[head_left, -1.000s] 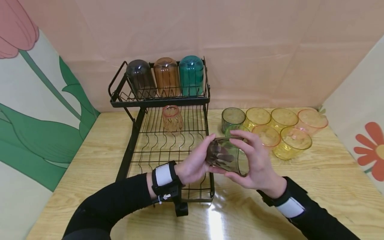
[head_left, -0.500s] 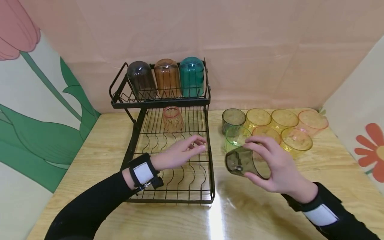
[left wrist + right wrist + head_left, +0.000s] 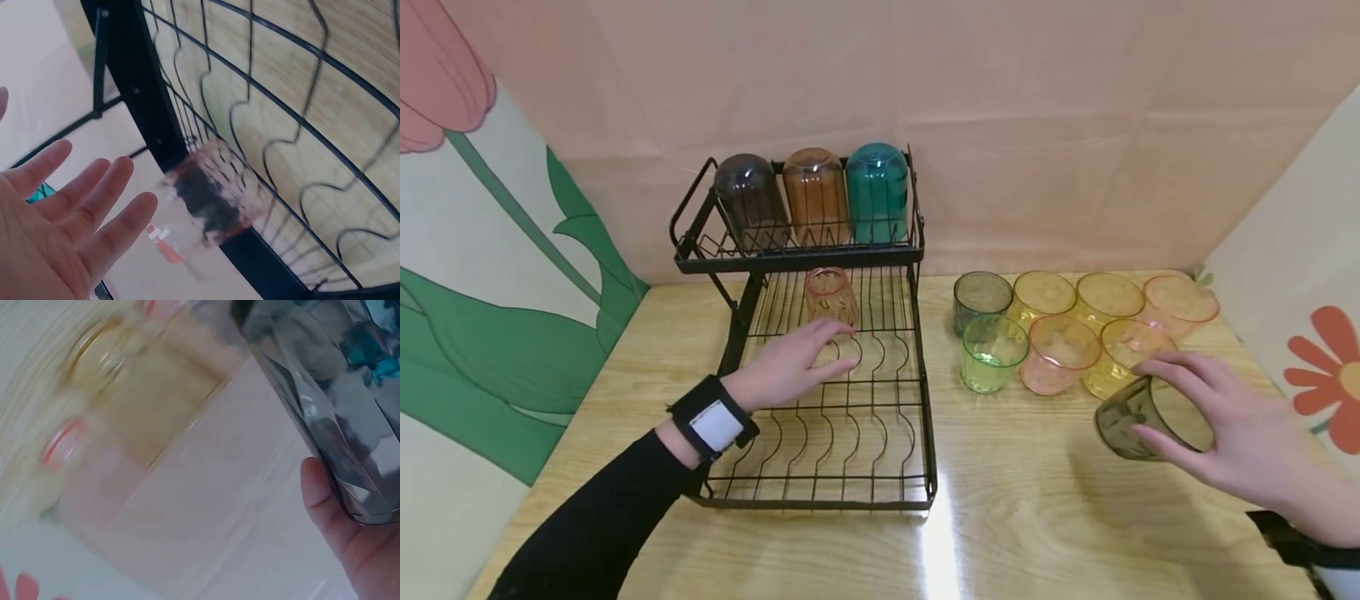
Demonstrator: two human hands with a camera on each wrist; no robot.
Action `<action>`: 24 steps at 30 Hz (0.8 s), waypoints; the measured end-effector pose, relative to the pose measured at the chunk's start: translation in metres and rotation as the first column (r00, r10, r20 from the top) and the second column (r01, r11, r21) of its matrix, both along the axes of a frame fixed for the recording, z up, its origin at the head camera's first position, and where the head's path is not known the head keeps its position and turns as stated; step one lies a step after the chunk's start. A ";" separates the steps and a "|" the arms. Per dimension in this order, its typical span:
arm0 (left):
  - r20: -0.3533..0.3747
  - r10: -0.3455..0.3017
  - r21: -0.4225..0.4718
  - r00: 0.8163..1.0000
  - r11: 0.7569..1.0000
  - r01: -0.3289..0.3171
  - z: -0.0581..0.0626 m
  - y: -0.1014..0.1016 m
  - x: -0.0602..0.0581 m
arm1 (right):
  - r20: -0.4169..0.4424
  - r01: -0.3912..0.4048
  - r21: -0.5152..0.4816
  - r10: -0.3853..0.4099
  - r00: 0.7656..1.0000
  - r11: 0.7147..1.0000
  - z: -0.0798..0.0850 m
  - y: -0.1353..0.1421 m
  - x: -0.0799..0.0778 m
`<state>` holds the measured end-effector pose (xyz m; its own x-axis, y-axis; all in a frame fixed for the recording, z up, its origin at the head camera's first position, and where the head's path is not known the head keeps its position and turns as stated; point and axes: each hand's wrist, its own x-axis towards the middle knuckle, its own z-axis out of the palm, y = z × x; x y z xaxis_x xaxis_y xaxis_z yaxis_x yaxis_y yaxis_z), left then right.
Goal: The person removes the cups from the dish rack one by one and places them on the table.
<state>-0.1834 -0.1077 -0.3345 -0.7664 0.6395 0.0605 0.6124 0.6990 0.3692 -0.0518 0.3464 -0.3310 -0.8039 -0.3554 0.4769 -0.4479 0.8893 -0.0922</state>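
Head view alone shows both right hand [image 3: 1243,429] gripping smoky glass [image 3: 1122,422] and left hand [image 3: 786,364] spread above rack [image 3: 820,503].

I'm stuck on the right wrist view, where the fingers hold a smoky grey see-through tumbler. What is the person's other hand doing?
Observer: The left hand hovers over a black two-tier wire rack, holding nothing.
Visitor: Oh! What stands on the upper tier?
Observer: Three upturned see-through tumblers side by side: a dark grey one, an amber one and a teal one.
Visitor: And is every tumbler on the pale wooden table yellow or pink?
Observer: No, a light green see-through tumbler stands at the group's near left corner in the head view.
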 end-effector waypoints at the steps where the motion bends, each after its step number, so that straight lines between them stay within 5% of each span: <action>1: -0.001 0.006 0.003 1.000 1.000 -0.006 -0.001 -0.003 -0.001 | 0.009 0.039 0.019 -0.040 0.999 0.999 0.000 0.005 0.001; 7: -0.032 0.039 0.001 0.999 0.999 -0.039 -0.002 -0.015 -0.006 | 0.070 0.221 0.102 -0.229 0.971 0.970 0.000 0.037 -0.003; 17: -0.043 0.037 0.000 0.998 0.999 -0.037 -0.005 -0.020 -0.007 | 0.046 0.306 0.035 -0.307 0.950 0.951 -0.015 0.089 -0.035; 24: -0.035 0.039 -0.020 0.999 0.999 -0.039 -0.007 -0.020 -0.007 | 0.219 0.395 0.090 -0.405 0.888 0.914 -0.020 0.098 -0.054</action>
